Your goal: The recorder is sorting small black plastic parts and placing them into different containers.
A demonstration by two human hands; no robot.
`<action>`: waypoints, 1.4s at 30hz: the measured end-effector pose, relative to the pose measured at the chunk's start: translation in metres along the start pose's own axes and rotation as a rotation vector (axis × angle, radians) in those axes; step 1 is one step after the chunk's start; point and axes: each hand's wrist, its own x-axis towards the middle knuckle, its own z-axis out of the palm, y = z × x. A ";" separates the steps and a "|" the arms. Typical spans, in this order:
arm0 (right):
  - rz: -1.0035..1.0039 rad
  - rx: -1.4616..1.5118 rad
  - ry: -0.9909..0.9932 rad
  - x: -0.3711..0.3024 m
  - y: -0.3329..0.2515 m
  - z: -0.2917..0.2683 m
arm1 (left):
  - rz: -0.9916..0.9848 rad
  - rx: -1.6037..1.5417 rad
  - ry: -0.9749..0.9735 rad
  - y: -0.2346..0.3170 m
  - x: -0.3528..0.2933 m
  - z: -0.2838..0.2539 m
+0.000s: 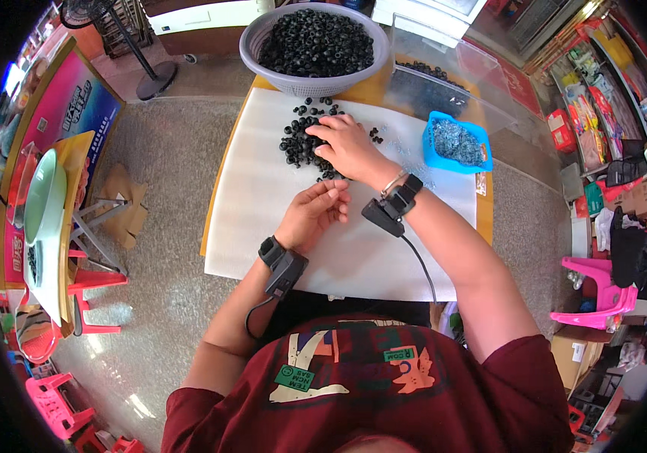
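Note:
Small black ring-like pieces (294, 145) lie in a loose pile on the white sheet covering the table (248, 219). My right hand (352, 153) reaches over this pile, its bent fingers apart and touching the pieces. Just below the pile, nearer to me, my left hand (310, 217) has its fingers curled in with thumb and fingertips together; whether a small piece is between them is hidden. To the right, a blue plastic basket (433, 157) holds many tiny clear pieces, and some of these are scattered on the sheet beside it.
A grey colander (251, 57) heaped with black pieces stands at the table's far edge. Right of it is a clear bin (482, 83) with more black pieces. A fan base (156, 81), a pink stool (603, 294) and crowded shelves (591, 113) surround the table.

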 end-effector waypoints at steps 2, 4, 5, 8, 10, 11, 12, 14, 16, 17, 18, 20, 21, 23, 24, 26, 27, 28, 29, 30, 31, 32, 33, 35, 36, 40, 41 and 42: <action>-0.029 0.032 0.004 -0.009 -0.006 -0.004 | 0.005 -0.001 -0.007 -0.003 -0.001 -0.003; -0.075 0.032 0.007 -0.017 -0.008 -0.003 | 0.007 -0.015 -0.009 -0.004 -0.002 -0.005; -0.096 0.030 0.011 -0.020 -0.009 -0.003 | 0.007 -0.021 -0.013 -0.004 -0.002 -0.005; -0.138 0.081 0.080 -0.030 -0.009 -0.005 | -0.026 -0.008 -0.018 -0.002 -0.002 -0.003; -0.142 0.086 0.093 -0.038 -0.005 -0.006 | -0.023 -0.003 -0.013 -0.003 -0.001 -0.003; -0.126 0.095 0.074 -0.043 -0.007 -0.009 | -0.021 0.000 -0.007 -0.003 0.000 -0.004; -0.110 0.105 0.055 -0.048 -0.008 -0.011 | -0.015 -0.004 -0.003 -0.002 -0.001 -0.004; -0.122 0.110 0.086 -0.060 -0.008 -0.010 | -0.004 -0.014 0.004 0.000 -0.002 -0.003; -0.126 0.134 0.121 -0.070 -0.006 -0.009 | 0.005 -0.019 -0.007 0.000 -0.002 -0.001; -0.124 0.156 0.140 -0.075 -0.005 -0.008 | 0.010 -0.021 -0.012 0.000 -0.002 -0.001; -0.121 0.178 0.160 -0.079 -0.005 -0.007 | 0.013 -0.016 -0.013 0.000 -0.002 -0.001; -0.073 0.276 0.246 -0.085 -0.007 -0.009 | 0.019 -0.005 -0.016 -0.001 -0.001 -0.003; -0.048 0.325 0.289 -0.088 -0.009 -0.011 | 0.026 -0.009 -0.023 -0.001 -0.001 -0.003; 0.034 0.394 0.335 -0.094 -0.010 -0.013 | 0.039 -0.017 -0.038 0.000 -0.002 -0.002; 0.075 0.427 0.359 -0.096 -0.011 -0.014 | 0.041 -0.024 -0.052 0.001 -0.002 -0.002; 0.143 0.477 0.407 -0.102 -0.013 -0.015 | 0.052 0.013 -0.085 0.000 -0.002 -0.001; 0.176 0.502 0.431 -0.104 -0.013 -0.015 | 0.057 0.031 -0.101 0.000 -0.002 -0.001; 0.190 0.520 0.445 -0.106 -0.013 -0.015 | 0.064 0.039 -0.106 0.000 -0.004 0.000; 0.206 0.537 0.461 -0.108 -0.013 -0.013 | 0.068 0.048 -0.111 0.001 -0.007 0.003; 0.222 0.555 0.476 -0.110 -0.012 -0.012 | 0.072 0.057 -0.116 0.002 -0.010 0.005; 0.238 0.570 0.485 -0.112 -0.012 -0.010 | 0.090 0.056 -0.112 0.004 -0.011 0.004; 0.253 0.583 0.494 -0.113 -0.011 -0.009 | 0.108 0.055 -0.109 0.006 -0.013 0.003; 0.268 0.596 0.503 -0.114 -0.010 -0.008 | 0.126 0.054 -0.106 0.008 -0.014 0.001; 0.303 0.617 0.492 -0.116 -0.006 -0.006 | 0.192 0.012 -0.102 0.012 -0.017 -0.007; 0.320 0.628 0.485 -0.117 -0.005 -0.005 | 0.232 -0.020 -0.120 0.015 -0.018 -0.016; 0.254 0.554 0.493 -0.114 -0.012 -0.008 | 0.332 -0.100 -0.056 0.027 -0.028 -0.026; 0.218 0.511 0.489 -0.112 -0.014 -0.008 | 0.352 -0.116 -0.031 0.029 -0.030 -0.030; 0.181 0.470 0.486 -0.111 -0.016 -0.009 | 0.370 -0.112 -0.025 0.032 -0.033 -0.032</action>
